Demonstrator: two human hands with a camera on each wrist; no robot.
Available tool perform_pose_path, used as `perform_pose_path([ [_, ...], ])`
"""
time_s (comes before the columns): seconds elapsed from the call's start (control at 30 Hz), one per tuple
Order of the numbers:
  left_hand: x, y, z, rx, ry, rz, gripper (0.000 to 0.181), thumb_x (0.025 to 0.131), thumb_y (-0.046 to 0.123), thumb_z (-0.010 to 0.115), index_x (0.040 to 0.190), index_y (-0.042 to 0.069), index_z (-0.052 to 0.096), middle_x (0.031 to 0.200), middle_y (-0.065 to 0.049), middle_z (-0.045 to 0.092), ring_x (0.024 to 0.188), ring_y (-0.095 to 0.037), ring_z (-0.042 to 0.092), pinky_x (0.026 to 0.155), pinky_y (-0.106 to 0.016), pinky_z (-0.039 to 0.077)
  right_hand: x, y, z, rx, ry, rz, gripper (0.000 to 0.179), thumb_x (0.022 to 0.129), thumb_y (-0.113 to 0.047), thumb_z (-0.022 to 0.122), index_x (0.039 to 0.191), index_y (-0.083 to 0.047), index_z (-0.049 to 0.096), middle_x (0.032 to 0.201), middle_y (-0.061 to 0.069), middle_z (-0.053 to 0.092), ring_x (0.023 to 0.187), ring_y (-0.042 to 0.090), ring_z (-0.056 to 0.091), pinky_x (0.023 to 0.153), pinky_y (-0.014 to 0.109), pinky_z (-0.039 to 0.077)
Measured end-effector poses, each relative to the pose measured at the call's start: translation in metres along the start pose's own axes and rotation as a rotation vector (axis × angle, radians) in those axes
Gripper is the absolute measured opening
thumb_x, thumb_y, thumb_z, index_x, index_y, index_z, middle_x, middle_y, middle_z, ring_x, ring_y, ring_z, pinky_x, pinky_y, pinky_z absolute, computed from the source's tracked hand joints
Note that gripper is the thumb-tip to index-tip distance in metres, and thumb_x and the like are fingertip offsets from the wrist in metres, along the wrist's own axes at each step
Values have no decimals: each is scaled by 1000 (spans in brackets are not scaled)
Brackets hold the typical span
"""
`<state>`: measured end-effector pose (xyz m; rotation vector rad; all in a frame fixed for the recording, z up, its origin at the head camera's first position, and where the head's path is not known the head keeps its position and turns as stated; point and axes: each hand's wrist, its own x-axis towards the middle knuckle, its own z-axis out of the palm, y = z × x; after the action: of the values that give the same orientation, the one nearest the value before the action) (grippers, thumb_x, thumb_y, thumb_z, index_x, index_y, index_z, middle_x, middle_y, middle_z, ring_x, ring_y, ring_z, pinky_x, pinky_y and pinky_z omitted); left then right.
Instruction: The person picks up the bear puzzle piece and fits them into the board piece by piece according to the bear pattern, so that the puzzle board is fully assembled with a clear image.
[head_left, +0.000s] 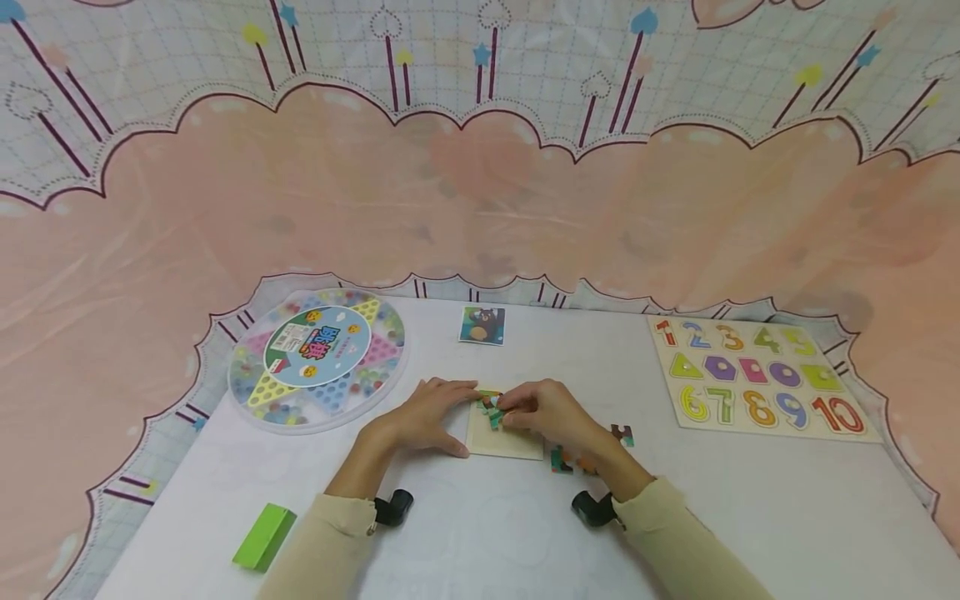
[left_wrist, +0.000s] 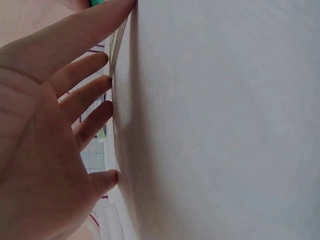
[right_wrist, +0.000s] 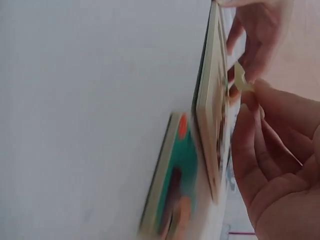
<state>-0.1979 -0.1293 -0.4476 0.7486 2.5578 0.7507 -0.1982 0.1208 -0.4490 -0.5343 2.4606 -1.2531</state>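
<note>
A small wooden jigsaw board (head_left: 504,444) lies on the white table, with a few green and brown pieces (head_left: 493,415) in its upper part. My left hand (head_left: 423,417) is spread along the board's left side, its fingertips at the upper edge and thumb by the lower left corner. Over the board, my right hand (head_left: 547,407) pinches a jigsaw piece (right_wrist: 241,79) between thumb and fingertips; its printed face is hidden in the right wrist view. Loose jigsaw pieces (head_left: 561,460) lie right of the board, partly behind the right wrist; one teal piece (right_wrist: 187,160) shows close up.
A picture card (head_left: 482,326) with a cartoon animal lies beyond the board. On the left are a round marble game (head_left: 318,346) and a green block (head_left: 265,537). A number-and-shape puzzle (head_left: 765,375) sits at the right. Patterned cloth (head_left: 480,200) hangs behind the table.
</note>
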Motion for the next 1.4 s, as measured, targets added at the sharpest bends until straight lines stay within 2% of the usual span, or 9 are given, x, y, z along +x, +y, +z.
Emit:
perform_pose_path([
  [0.3, -2, 1, -1, -24, 3, -17, 84, 77, 30, 89, 150, 15, 51, 165, -6, 39, 149, -34, 33, 126, -70, 5, 9, -12, 17, -7, 48, -2, 20, 84, -14, 83, 103, -10, 80, 108, 6, 78, 84, 7, 66, 72, 16, 54],
  [0.53, -2, 0, -1, -24, -2, -17, 83, 78, 30, 88, 151, 14, 51, 166, -6, 39, 149, -33, 33, 127, -69, 4, 14, -15, 24, -100, 120, -27, 16, 79, -14, 87, 93, -8, 81, 98, 5, 79, 83, 8, 64, 68, 18, 49],
  [0.77, -2, 0, -1, -20, 3, -13, 83, 77, 29, 89, 150, 13, 52, 165, -7, 40, 148, -35, 34, 126, -70, 6, 16, -18, 27, -120, 115, 49, 15, 81, -14, 86, 94, -9, 81, 99, 4, 78, 87, 11, 60, 73, 22, 48],
  [1.13, -1, 2, -1, -9, -1, -13, 84, 77, 30, 88, 150, 13, 51, 165, -8, 40, 149, -35, 34, 126, -69, 8, 13, -20, 27, -106, 126, 124, 12, 81, -13, 86, 91, -10, 80, 98, 4, 75, 88, 13, 61, 77, 27, 51],
  [1.4, -1, 1, -2, -9, -7, -16, 84, 78, 29, 88, 151, 13, 50, 165, -8, 39, 150, -35, 33, 126, -69, 7, 12, -23, 27, -194, 116, 64, 14, 81, -15, 86, 93, -8, 80, 97, 4, 73, 84, 13, 57, 73, 25, 47],
])
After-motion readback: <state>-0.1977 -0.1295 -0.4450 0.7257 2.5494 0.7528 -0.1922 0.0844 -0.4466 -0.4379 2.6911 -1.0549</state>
